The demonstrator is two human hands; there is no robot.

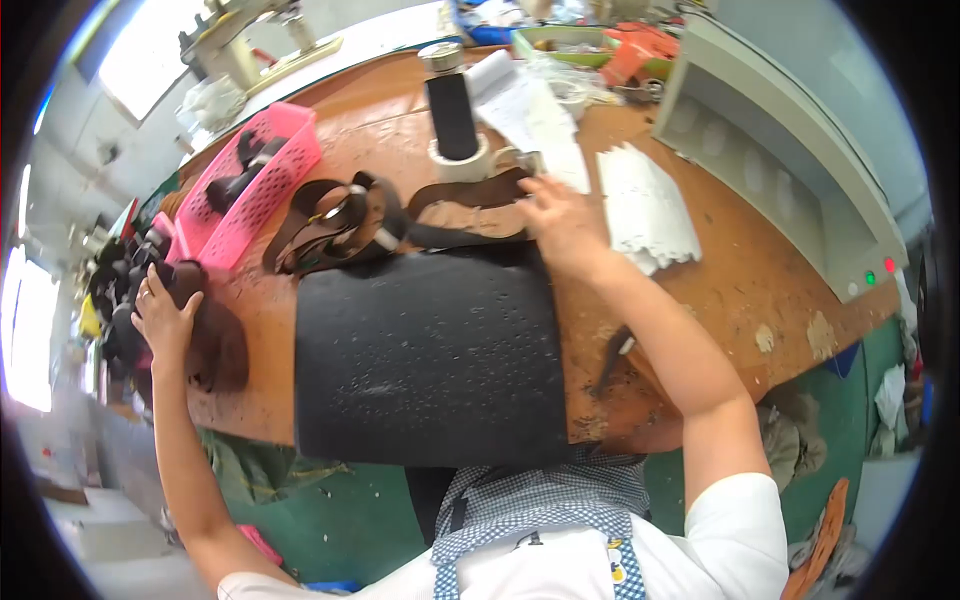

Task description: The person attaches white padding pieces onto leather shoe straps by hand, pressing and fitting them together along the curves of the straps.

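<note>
Brown tabletop (740, 270) bears a black mat (430, 350). Left hand (165, 315) spreads its fingers over dark pieces (218, 335) at the left edge; right hand (565, 230) meets the brown strap (470, 192) behind the mat, its grip unclear.

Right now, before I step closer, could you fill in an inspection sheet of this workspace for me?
Surface: brown table, scuffed, with dark scraps; black mat dotted with pale specks.
Job's things: brown strips beyond the mat; dark pile left of it.
Clutter: pink basket holding dark pieces; ragged white sheet.
Hands: left hand at the dark pile, right hand at the strips' right end; grips unclear.
Cables: nothing seen.
Surroundings: grey cabinet with red and green buttons; green floor.
</note>
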